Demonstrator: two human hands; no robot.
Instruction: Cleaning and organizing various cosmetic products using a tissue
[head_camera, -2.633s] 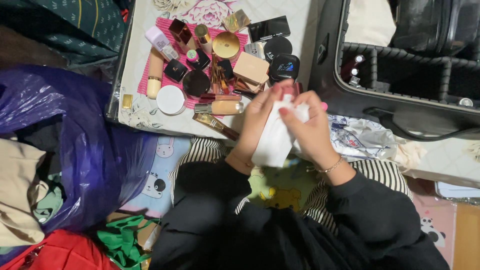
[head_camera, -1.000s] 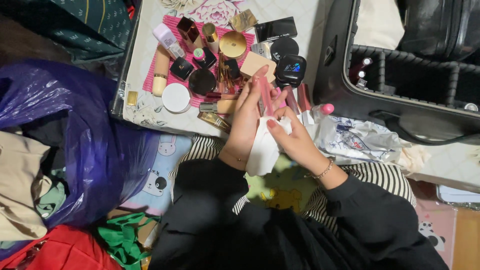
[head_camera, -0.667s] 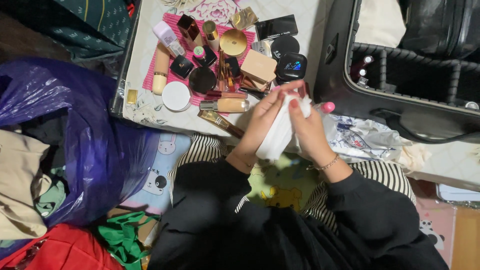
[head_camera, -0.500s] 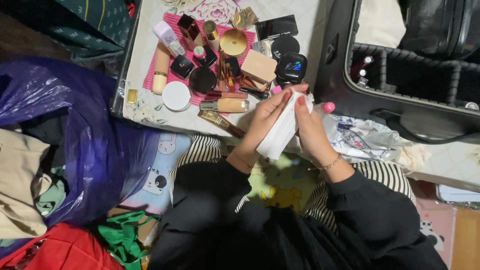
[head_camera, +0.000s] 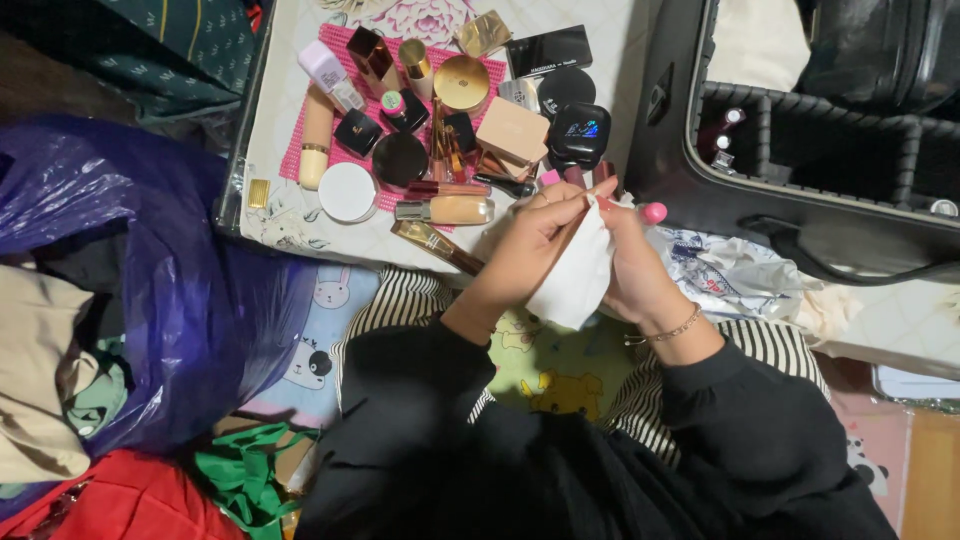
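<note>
- Both hands, left hand (head_camera: 530, 250) and right hand (head_camera: 630, 265), are closed together round a crumpled white cloth wipe (head_camera: 575, 270), rubbing a slim pink-capped cosmetic stick (head_camera: 640, 211).
- Wiping looks mid-way to me.
- Plenty more makeup sits on the pink mesh mat (head_camera: 300, 150) at 11 o'clock, black organiser case (head_camera: 760, 190) at 2.

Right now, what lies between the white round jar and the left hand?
In the head view, a beige tube and a gold tube lie between the jar and the left hand.
</note>
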